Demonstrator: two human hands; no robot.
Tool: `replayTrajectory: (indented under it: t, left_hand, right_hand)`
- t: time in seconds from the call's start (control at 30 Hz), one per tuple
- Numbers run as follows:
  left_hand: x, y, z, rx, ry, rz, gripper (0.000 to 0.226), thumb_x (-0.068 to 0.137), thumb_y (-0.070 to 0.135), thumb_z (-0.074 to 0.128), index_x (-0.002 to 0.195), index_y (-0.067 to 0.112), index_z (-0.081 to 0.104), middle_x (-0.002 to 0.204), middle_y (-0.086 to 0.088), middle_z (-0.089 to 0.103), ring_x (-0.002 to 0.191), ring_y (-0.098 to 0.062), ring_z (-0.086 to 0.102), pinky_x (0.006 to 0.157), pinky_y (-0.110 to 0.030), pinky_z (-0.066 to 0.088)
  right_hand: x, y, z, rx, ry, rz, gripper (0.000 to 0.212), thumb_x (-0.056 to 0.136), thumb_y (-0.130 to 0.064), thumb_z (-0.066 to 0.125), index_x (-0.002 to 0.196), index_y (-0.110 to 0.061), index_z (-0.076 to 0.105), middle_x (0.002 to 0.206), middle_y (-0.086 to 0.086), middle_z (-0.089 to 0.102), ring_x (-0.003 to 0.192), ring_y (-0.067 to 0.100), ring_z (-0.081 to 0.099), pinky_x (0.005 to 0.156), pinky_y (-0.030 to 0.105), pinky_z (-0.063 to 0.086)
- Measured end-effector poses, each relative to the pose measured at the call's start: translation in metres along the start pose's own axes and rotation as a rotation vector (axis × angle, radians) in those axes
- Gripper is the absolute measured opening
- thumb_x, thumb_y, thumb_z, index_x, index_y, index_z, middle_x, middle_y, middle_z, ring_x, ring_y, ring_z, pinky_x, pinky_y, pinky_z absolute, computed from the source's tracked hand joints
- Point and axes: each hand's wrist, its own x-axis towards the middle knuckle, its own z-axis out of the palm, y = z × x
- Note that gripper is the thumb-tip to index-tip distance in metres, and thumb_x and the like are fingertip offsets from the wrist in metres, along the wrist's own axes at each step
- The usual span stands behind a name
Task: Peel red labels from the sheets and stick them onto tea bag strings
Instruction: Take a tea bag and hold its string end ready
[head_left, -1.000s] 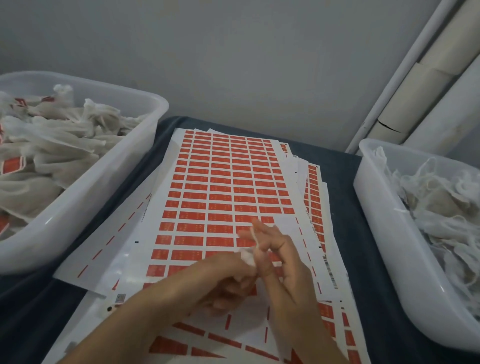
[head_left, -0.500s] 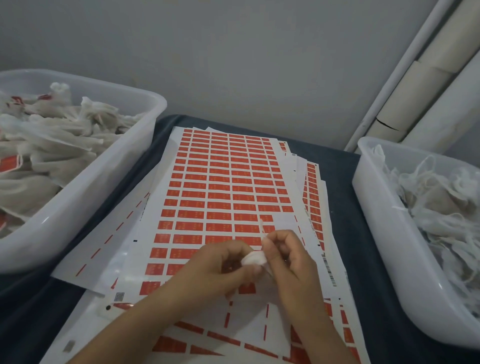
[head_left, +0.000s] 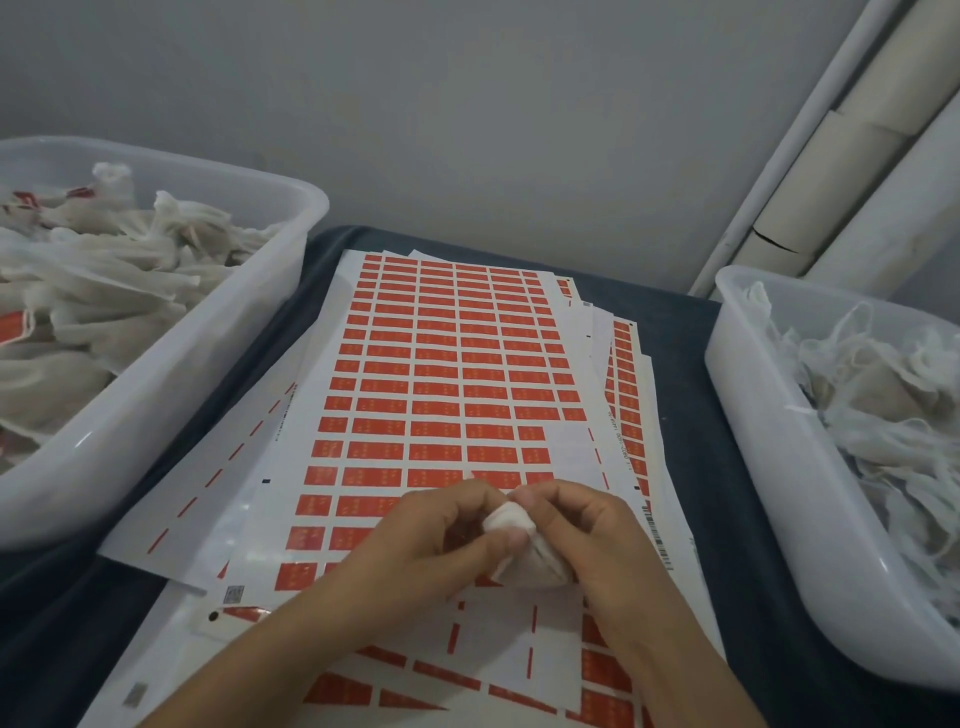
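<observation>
A stack of white sheets with rows of red labels (head_left: 447, 374) lies in the middle of the dark cloth. Over its near part both hands meet around one small white tea bag (head_left: 524, 551). My left hand (head_left: 431, 540) pinches the bag's top between thumb and forefinger. My right hand (head_left: 587, 530) curls over the bag from the right, fingertips at its top. The bag's string is hidden by the fingers. Whether a red label is on it cannot be made out.
A white tub (head_left: 171, 374) at the left holds tea bags, some with red labels. Another white tub (head_left: 753, 415) at the right holds unlabelled tea bags with loose strings. Pale pipes (head_left: 831, 156) run up the wall at the back right.
The right fingers, spread upward a second ago, have curled down onto the tea bag. Both hands now close around it, slightly lower on the sheet.
</observation>
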Motion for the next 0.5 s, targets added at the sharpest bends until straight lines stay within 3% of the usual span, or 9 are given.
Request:
replayTrajectory:
  t: [0.1,0.2,0.3,0.5]
  left_hand:
    - [0.001,-0.002,-0.002,-0.009,0.035,0.002,0.021,0.07,0.044,0.052,0.085,0.03,0.057,0.068,0.03,0.061,0.06,0.009,0.058,0.051,-0.006,0.043]
    - [0.002,-0.005,-0.004,-0.027,0.067,-0.007,0.019,0.073,0.042,0.057,0.088,0.031,0.057,0.075,0.024,0.066,0.067,0.003,0.063,0.056,-0.01,0.049]
    - [0.001,-0.007,-0.008,-0.101,0.096,-0.02,0.025,0.08,0.024,0.065,0.095,0.032,0.047,0.072,0.013,0.068,0.064,-0.002,0.065,0.055,-0.012,0.048]
    - [0.001,-0.004,-0.013,-0.181,0.023,0.032,0.026,0.076,0.037,0.057,0.098,0.038,0.042,0.073,0.008,0.067,0.059,-0.005,0.06,0.056,-0.012,0.046]
  right_hand:
    - [-0.002,-0.001,-0.001,-0.031,-0.025,-0.009,0.03,0.068,-0.052,0.049,0.081,-0.031,0.067,0.082,-0.021,0.066,0.08,-0.006,0.06,0.062,0.004,0.046]
    - [-0.003,-0.003,-0.004,-0.026,-0.101,0.008,0.033,0.066,-0.052,0.056,0.09,-0.034,0.067,0.09,-0.023,0.067,0.087,-0.006,0.06,0.065,0.004,0.046]
    - [-0.003,-0.004,-0.005,-0.038,-0.116,0.03,0.035,0.064,-0.046,0.062,0.092,-0.029,0.069,0.09,-0.018,0.069,0.084,-0.003,0.061,0.064,0.004,0.046]
    - [-0.004,-0.002,-0.006,0.073,-0.116,0.094,0.033,0.072,-0.045,0.057,0.099,-0.029,0.067,0.093,-0.019,0.07,0.087,-0.001,0.064,0.064,0.006,0.049]
